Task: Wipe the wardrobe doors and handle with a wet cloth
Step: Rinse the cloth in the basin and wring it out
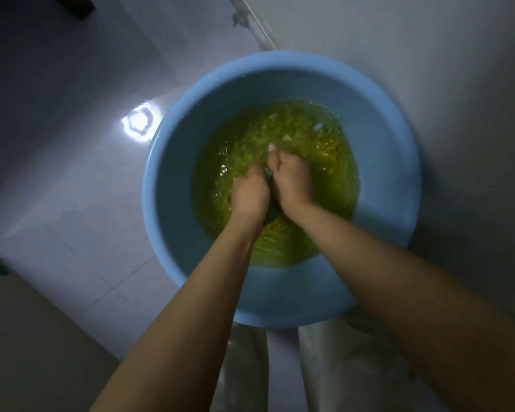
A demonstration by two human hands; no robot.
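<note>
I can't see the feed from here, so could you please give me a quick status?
Left hand and right hand both gripping dark cloth. Cloth in blue basin, underwater. Nothing obstructing.

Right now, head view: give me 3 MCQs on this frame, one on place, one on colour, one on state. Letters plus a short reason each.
1. Where is the cloth?
A. Hung over the basin's rim
B. Between both hands, in the water
C. On the floor tiles

2. What colour is the basin?
A. Blue
B. Red
C. White

3. What state are the hands in?
A. Both flat and open above the water
B. One gripping, one off at the side
C. Both curled round the cloth

Answers:
1 B: the dark cloth shows between the left hand and right hand, down in the yellow-green water.
2 A: the basin has a plain blue wall and rim.
3 C: both hands' fingers curl inward, pressed together on the cloth.
</note>
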